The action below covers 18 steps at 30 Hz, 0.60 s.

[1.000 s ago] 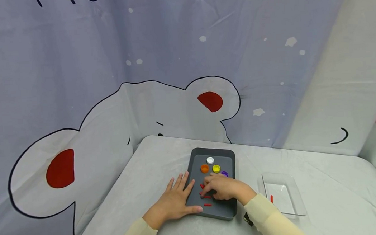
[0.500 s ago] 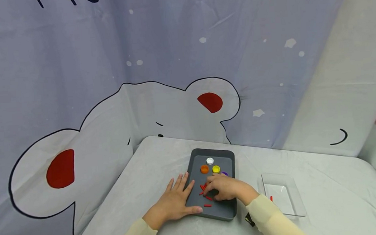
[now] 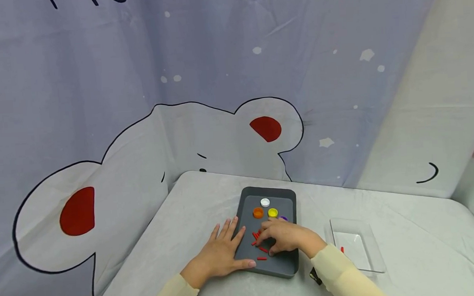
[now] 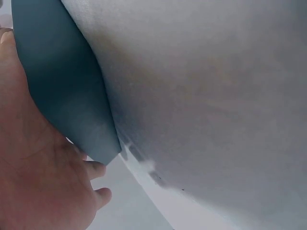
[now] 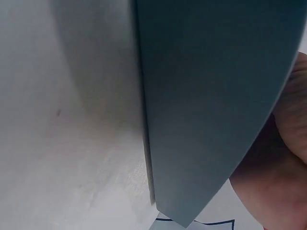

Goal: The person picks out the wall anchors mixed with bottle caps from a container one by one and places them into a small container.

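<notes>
A dark grey tray [image 3: 278,267] lies on the table. My left hand [image 3: 219,254] rests with spread fingers along its left edge, the thumb over the near left corner. Bent over the tray's middle, my right hand [image 3: 284,236] has its forefinger and thumb at the two ends of a small red stick [image 3: 263,249]. Several more red sticks [image 3: 256,235] lie beyond the forefinger, and a single red stick [image 3: 262,258] lies nearer me. The tray's outer side [image 4: 62,72] hides part of the left hand in the left wrist view; the right wrist view shows its other side [image 5: 206,96].
Toward the tray's far end are a white cap [image 3: 265,202], an orange cap [image 3: 258,213], a yellow cap [image 3: 272,213] and a partly covered purple cap [image 3: 283,218]. Right of the tray stands a clear plastic box [image 3: 378,248], with a red stick [image 3: 342,249] by its left side.
The red stick by my right forefinger and thumb has turned from level to slanted and shifted slightly right. The right hand has moved slightly; the left hand stays in place.
</notes>
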Each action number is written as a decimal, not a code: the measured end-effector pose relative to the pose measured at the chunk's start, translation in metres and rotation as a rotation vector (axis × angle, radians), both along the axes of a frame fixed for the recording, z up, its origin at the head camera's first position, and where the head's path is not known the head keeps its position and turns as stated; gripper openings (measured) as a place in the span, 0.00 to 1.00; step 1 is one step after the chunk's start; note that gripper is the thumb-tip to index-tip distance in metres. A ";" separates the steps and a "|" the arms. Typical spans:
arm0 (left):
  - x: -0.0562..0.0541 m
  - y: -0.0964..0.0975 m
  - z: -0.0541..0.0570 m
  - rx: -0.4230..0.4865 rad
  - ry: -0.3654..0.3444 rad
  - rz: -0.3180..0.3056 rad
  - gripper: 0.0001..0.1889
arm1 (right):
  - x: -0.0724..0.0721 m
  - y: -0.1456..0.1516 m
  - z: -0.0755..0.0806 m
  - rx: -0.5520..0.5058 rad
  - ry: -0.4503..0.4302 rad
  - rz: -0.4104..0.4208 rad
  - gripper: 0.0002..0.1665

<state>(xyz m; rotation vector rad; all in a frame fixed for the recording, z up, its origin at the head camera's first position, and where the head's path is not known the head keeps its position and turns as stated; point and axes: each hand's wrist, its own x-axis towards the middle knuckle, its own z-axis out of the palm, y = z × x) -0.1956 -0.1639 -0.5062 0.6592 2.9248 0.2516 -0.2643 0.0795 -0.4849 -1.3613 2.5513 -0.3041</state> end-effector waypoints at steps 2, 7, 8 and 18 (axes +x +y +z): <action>0.000 0.000 0.000 -0.004 0.005 -0.001 0.55 | 0.000 -0.001 0.001 0.002 -0.005 0.002 0.22; -0.002 0.000 -0.002 -0.003 -0.003 0.000 0.55 | 0.000 -0.002 0.004 0.028 -0.001 0.003 0.20; -0.002 0.000 -0.002 -0.003 -0.007 0.000 0.55 | 0.000 -0.002 0.004 0.033 0.003 0.003 0.20; -0.001 0.001 -0.002 0.005 -0.004 -0.001 0.55 | -0.001 -0.004 0.002 0.040 0.017 0.018 0.18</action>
